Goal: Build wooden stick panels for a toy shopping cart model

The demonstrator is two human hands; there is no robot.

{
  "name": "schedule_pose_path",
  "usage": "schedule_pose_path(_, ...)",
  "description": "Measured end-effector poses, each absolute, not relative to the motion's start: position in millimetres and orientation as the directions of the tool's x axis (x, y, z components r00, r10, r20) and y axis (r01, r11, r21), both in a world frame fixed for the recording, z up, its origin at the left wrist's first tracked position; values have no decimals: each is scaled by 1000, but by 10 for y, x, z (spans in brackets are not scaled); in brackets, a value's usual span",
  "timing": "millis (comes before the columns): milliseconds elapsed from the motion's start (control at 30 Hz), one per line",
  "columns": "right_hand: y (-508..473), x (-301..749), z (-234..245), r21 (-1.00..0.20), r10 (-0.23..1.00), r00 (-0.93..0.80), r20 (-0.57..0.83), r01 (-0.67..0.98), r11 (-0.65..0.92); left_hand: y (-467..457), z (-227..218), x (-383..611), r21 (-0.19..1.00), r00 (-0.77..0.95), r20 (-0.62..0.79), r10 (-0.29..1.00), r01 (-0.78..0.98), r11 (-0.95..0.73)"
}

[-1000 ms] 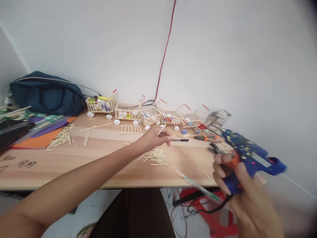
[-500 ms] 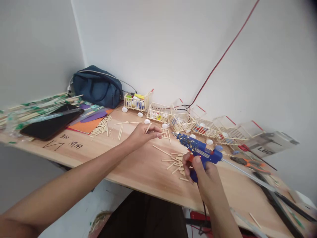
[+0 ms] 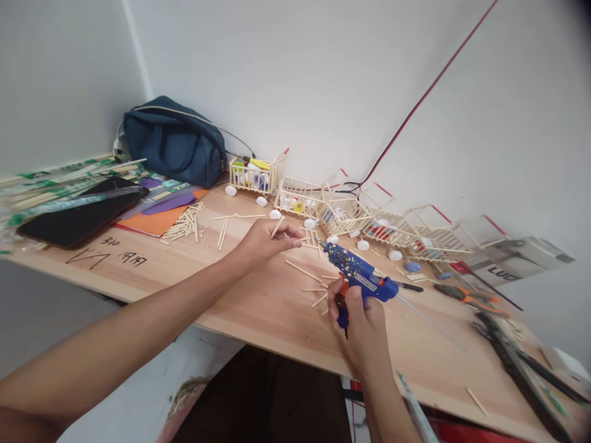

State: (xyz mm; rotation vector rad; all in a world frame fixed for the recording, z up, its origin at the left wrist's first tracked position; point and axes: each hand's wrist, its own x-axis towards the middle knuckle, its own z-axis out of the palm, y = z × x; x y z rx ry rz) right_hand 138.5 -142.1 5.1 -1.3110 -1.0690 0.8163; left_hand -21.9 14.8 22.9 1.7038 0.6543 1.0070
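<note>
**5 carts up, 1 ladder frame flat on desk, stick in L fingers not yet joined**

Your L fingers [image 3: 290,245] are curled in w/ a short stick [image 3: 278,226] poking up past the knuckles; can't tell if the tips pinch a 2nd one. Your R fingers [image 3: 355,298] wrap the handle of the blue glue gun [image 3: 353,271], nozzle aimed L, near the L fingertips but apart.

Done, as far as shows: approx. 5 stick carts, beyond both hands, w/ wheels & red-tipped handles; leftmost [image 3: 253,175] is well filled. Ladder frame [image 3: 311,237] lies just past L fingertips, partly hidden, so can't check every rung. Left, I'd judge: most of the next cart, as no standing body shows for it.

Around: loose sticks [image 3: 318,290] on the desk [image 3: 258,320] below the gun, just L of R fingers; bigger stick pile [image 3: 184,223] L of L fingers, by orange paper [image 3: 150,221]. Black pen [image 3: 410,287] & pliers [image 3: 471,298] are R of R fingers.

In the way: gun nozzle and L fingertips crowd the frame; hot tip prob. a burn risk.
</note>
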Motion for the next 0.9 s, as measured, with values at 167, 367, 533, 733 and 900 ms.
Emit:
schedule_pose_path(167,-1425,1392,-34,-979,937,307,169,164,122,132,259,-224,937,526,287,801,17,-348)
schedule_pose_path(367,-1432,1402,-58,-984,938,312,151,138,113,117,264,-227,943,523,281,805,8,-334)
schedule_pose_path(533,-1423,1387,-48,-984,940,310,141,150,98,116,255,-243,936,521,303,798,-8,-351)
schedule_pose_path(733,-1427,1379,-15,-972,932,324,162,214,95,123,242,-242,936,523,306,796,-10,-353)
schedule_pose_path(900,-1430,1392,-25,-971,934,322,154,225,82,119,241,-243,938,530,302,793,-15,-347)
